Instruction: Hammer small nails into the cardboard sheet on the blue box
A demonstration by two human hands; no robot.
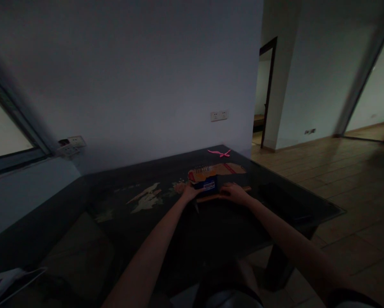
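Note:
A dark blue box (210, 186) with a white label stands on the dark tabletop in front of me. Brown printed cardboard (232, 169) with red bands lies behind it and reaches over its top left. My left hand (191, 192) grips the box at its left side, thumb along the front. At the right side, my right hand (233, 192) has its fingers curled by the box, over a narrow brown strip (208, 197). Whether that strip is part of the cardboard, and what the right fingertips hold, I cannot tell in the dim light.
A pink ribbon-like piece (222, 153) lies near the table's far corner. Bird and flower pictures (149, 196) decorate the tabletop (115, 188). A dark flat object (283, 201) lies at the right. The wall with sockets (219, 115) runs behind; a doorway stands at the right.

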